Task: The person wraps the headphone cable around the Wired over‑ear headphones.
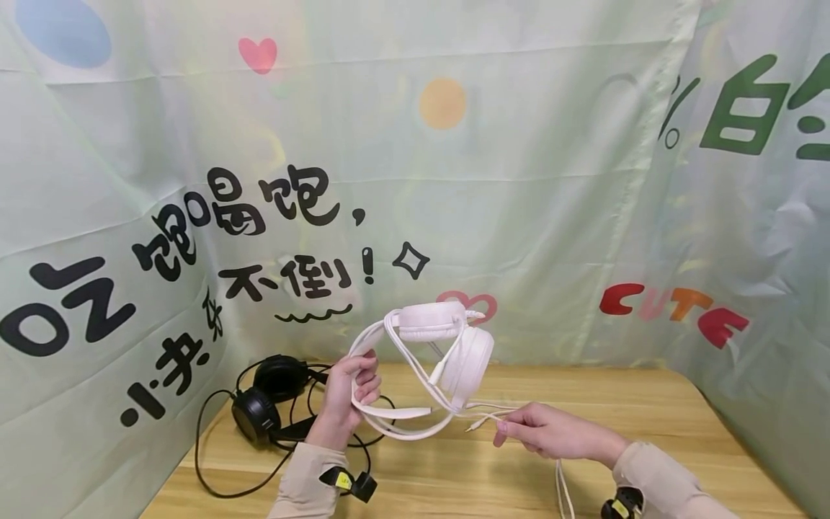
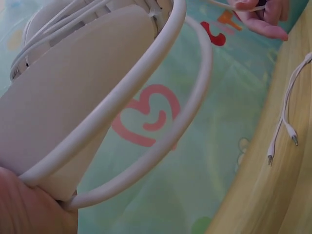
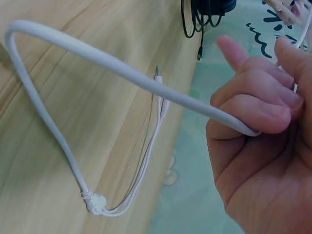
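White headphones (image 1: 433, 321) are held above the table by my left hand (image 1: 349, 389), whose fingers curl round the headband. White cable is looped around the band and ear cups. In the left wrist view, the thumb side of that hand presses the headband (image 2: 97, 92) at the lower left. To the right, my right hand (image 1: 551, 432) pinches the white cable (image 3: 122, 70), its fingers curled round it in the right wrist view. Past that hand the cable hangs to a splitter (image 3: 95, 203) and ends in two thin leads with metal plugs (image 2: 294, 138).
Black headphones (image 1: 256, 417) lie on the wooden table (image 1: 616, 393) to the left, their black cord (image 1: 217, 494) looping towards the front. A pale green printed cloth (image 1: 519, 216) hangs behind the table and along both sides.
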Tool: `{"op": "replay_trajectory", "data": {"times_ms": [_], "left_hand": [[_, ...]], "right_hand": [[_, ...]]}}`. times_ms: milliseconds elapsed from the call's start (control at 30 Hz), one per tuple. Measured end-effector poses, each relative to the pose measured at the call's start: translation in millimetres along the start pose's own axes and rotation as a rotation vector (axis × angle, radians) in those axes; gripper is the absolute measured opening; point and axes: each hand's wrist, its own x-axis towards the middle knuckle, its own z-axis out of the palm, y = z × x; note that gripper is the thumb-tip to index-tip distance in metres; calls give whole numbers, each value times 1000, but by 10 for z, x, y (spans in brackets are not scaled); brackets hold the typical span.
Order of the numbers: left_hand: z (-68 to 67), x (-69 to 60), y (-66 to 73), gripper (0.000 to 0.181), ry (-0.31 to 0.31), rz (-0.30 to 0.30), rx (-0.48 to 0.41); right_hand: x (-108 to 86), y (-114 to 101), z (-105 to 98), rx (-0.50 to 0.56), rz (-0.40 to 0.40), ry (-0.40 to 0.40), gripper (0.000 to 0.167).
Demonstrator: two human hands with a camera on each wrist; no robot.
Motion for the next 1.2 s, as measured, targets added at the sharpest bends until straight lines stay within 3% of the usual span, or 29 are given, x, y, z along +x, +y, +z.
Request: {"op": "replay_trajectory", "data": {"times_ms": [167, 400, 600, 867, 1200], "left_hand": [[-52, -22, -8, 19, -105, 12, 2], [-147, -85, -26, 25, -248, 12, -29], [-186, -110, -39, 27, -363, 25, -28], [-203, -148, -21, 30, -441, 35, -17], [-205, -144, -23, 27, -488, 24, 7]], "right_hand": [[4, 40, -19, -14, -36, -7, 38], [85, 45, -57, -122, -104, 10, 32], [77, 55, -80, -148, -104, 8, 32], [50, 37, -101, -159, -102, 25, 42], [34, 42, -186, -199, -115, 63, 49]]}}
